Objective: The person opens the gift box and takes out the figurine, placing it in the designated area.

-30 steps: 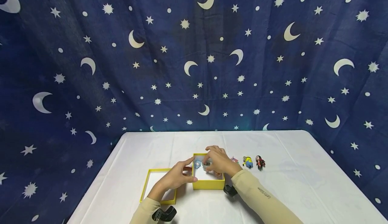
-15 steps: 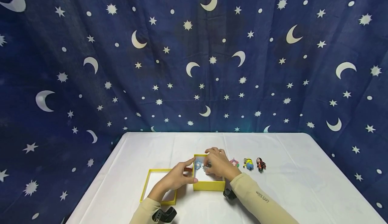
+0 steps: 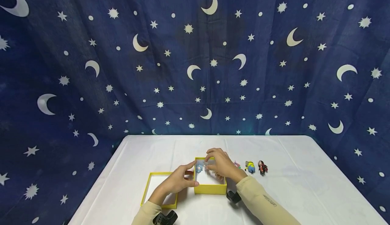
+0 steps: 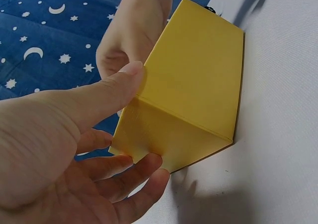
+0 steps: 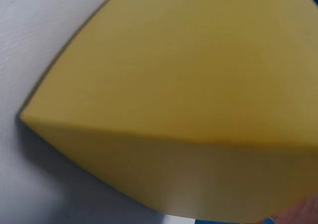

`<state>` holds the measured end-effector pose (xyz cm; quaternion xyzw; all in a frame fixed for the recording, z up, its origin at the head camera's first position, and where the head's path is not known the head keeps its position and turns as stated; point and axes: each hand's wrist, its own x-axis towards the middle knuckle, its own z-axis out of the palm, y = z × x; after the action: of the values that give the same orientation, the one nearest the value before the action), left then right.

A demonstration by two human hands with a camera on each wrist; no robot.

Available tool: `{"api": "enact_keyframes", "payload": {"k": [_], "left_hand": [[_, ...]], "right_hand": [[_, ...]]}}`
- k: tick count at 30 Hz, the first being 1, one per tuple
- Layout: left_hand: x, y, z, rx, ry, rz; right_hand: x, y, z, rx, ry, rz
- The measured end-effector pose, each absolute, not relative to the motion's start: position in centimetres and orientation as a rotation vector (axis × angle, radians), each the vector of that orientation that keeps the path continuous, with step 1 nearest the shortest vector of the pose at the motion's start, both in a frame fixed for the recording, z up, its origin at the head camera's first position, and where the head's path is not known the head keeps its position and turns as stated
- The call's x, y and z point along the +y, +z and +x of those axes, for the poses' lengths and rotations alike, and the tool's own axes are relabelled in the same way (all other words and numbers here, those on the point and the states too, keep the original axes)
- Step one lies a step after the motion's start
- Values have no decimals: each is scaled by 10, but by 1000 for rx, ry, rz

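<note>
An open yellow box (image 3: 210,189) with a white inside stands on the table. My left hand (image 3: 178,181) holds its left side, the thumb at the front corner and the fingers along the wall; the left wrist view shows this grip on the box (image 4: 194,65). Over the box, my right hand (image 3: 220,164) reaches in from the right and pinches a small pale figurine (image 3: 204,165) between thumb and fingertips. A light blue figurine (image 3: 199,169) lies at the left inside, and a pinkish-tan one (image 3: 218,176) at the right, partly behind the hand. Box walls (image 5: 174,60) fill the right wrist view.
A shallow yellow-rimmed box lid (image 3: 159,173) lies left of the box, partly under my left forearm. To the right, in a row, lie a pink figurine (image 3: 236,164), a yellow and blue minion figurine (image 3: 250,167) and a dark-haired figurine (image 3: 262,167). A starry curtain (image 3: 170,66) hangs behind.
The right hand has shifted slightly within the box, uncovering the pinkish-tan figurine and more of the pale one. My left hand keeps its place on the box.
</note>
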<state>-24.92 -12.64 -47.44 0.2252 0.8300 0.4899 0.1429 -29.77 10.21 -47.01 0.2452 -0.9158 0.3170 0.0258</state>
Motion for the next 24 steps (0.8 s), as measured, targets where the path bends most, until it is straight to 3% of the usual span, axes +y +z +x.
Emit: {"api": "enact_keyframes", "payload": {"k": [6,24], "left_hand": [[-126,-475,-249,2394,1421,643],[-125,-474,-248,2396,1413,628]], "right_hand": [[111,-462,-295,-2775,1178,625],[142,-457,-280,-2504,1524,631]]}}
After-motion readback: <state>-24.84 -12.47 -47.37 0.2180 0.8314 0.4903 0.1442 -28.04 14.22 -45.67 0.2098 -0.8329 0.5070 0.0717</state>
